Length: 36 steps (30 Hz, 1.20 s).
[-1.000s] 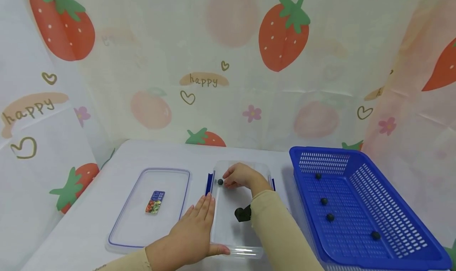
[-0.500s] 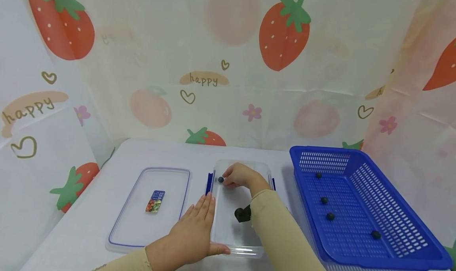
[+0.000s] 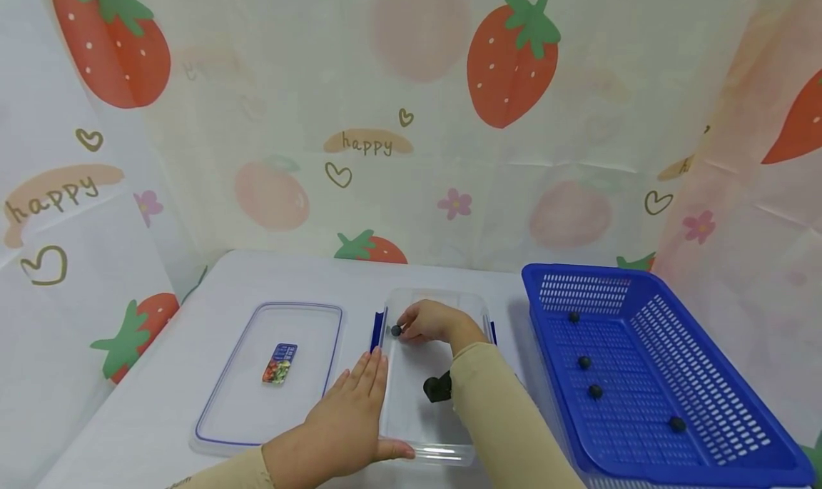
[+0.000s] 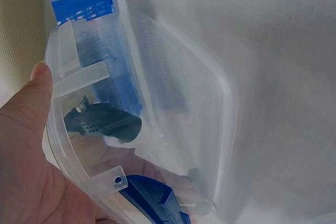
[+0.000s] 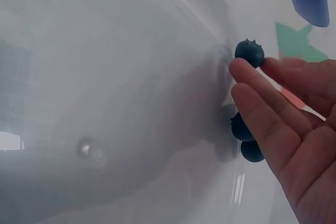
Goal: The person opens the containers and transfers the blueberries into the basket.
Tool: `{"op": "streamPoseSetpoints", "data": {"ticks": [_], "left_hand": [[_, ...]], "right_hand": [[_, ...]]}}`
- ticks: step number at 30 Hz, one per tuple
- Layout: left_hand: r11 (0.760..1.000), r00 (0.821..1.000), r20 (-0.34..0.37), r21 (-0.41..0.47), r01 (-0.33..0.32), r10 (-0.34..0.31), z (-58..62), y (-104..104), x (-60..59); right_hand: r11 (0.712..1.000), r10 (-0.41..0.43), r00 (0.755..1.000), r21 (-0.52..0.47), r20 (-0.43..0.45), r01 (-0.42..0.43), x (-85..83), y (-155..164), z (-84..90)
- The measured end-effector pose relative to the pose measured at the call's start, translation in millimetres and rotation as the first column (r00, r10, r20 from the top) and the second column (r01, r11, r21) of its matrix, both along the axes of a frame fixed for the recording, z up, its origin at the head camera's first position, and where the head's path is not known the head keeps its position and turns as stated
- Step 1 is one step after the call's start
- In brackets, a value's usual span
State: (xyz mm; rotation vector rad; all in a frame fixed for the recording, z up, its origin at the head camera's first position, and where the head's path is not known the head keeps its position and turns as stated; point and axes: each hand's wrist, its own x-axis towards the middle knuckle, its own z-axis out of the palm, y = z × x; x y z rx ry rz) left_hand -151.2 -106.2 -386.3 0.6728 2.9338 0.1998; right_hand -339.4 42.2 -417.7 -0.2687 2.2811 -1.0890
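A blueberry (image 5: pixel 249 53) is pinched between the thumb and forefinger of my right hand (image 3: pixel 438 320), low at the far left corner of a clear plastic food box (image 3: pixel 420 432). Two more blueberries show partly behind those fingers in the right wrist view, the upper blueberry (image 5: pixel 241 127) just over the lower blueberry (image 5: pixel 253 152). Flat along the box's left side lies my left hand (image 3: pixel 343 421), fingers straight, thumb out along the near rim. A blue side latch (image 4: pixel 157 200) hangs beside it in the left wrist view.
Right of the box stands a blue perforated basket (image 3: pixel 648 460) with several blueberries, one blueberry (image 3: pixel 677 424) near its right side. A clear lid (image 3: pixel 237 410) with a printed label (image 3: pixel 280 364) lies at the left. Behind the white table (image 3: pixel 308 278) hangs a strawberry-patterned cloth (image 3: pixel 443 153).
The right hand and the pinched blueberry rose very slightly, then came slightly lower and to the left in the box corner. The left hand has stayed in place.
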Motion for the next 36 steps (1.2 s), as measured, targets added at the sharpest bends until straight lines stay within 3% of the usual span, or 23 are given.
{"op": "streamPoseSetpoints", "data": {"ticks": [10, 17, 24, 36], "left_hand": [[1.000, 1.000, -0.005, 0.003, 0.001, -0.001, 0.6, 0.0, 0.4], [1.000, 1.000, -0.007, 0.005, 0.004, -0.004, -0.1, -0.3, 0.3], [1.000, 1.000, -0.020, 0.003, 0.011, -0.011, 0.1, 0.4, 0.8], [1.000, 1.000, 0.000, -0.015, 0.006, -0.006, -1.2, -0.3, -0.7]], "right_hand": [[0.994, 0.018, 0.998, -0.112, 0.066, -0.010, -1.0, -0.9, -2.7], [0.989, 0.034, 0.999, -0.146, 0.029, -0.030, -1.3, -1.2, -2.8], [0.973, 0.032, 0.998, -0.229, 0.054, -0.019, -0.9, 1.2, 1.3], [0.937, 0.082, 0.996, -0.341, 0.014, -0.073, 0.4, 11.2, 25.8]]}}
